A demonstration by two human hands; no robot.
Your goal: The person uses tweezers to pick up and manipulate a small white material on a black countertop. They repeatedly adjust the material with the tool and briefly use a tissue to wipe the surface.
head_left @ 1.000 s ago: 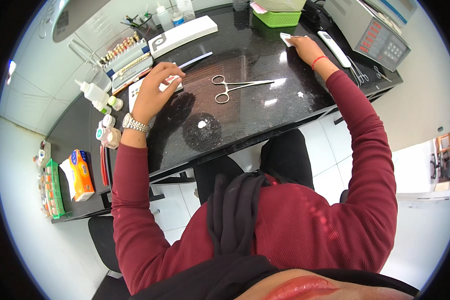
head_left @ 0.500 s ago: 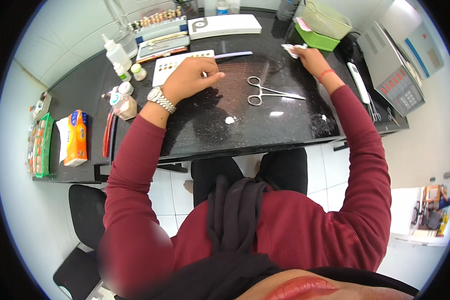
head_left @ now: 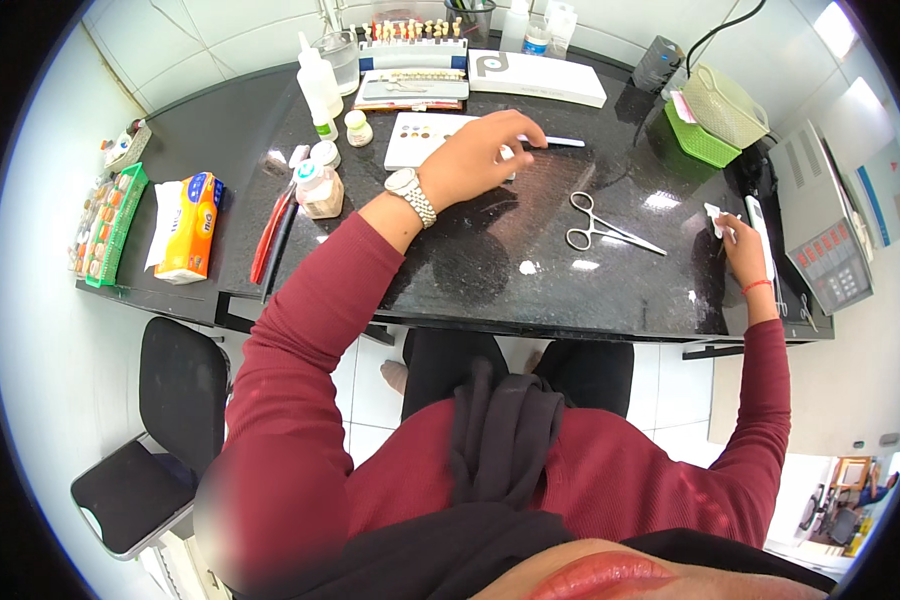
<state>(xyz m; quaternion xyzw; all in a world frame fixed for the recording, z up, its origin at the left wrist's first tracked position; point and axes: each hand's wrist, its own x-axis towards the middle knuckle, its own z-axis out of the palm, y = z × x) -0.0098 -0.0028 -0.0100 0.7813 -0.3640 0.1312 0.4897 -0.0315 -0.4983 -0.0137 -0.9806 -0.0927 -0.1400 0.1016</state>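
My left hand [head_left: 475, 158] hovers over the edge of a white palette [head_left: 406, 141] with small coloured dots, its fingers loosely curled and the thumb apart, with nothing visible in them. Beyond its fingertips lies a slim pale stick [head_left: 560, 142]. At the right side of the black desk, my right hand [head_left: 744, 252] is closed on a crumpled white tissue [head_left: 714, 214], which pokes out past the fingertips. Between my hands lies a pair of steel locking forceps [head_left: 613, 234], its ring handles toward my left hand.
Bottles and jars [head_left: 320, 190] stand left of the palette. A shade-guide rack [head_left: 412, 58] and a long white box [head_left: 537, 78] line the back. Green baskets [head_left: 703, 137] and a grey-white device [head_left: 820, 215] are at right. An orange tissue pack [head_left: 189, 228] sits far left.
My right hand has moved with the tissue from beside the green baskets nearer to me along the desk's right side. My left fingers have loosened slightly. The whole view has shifted.
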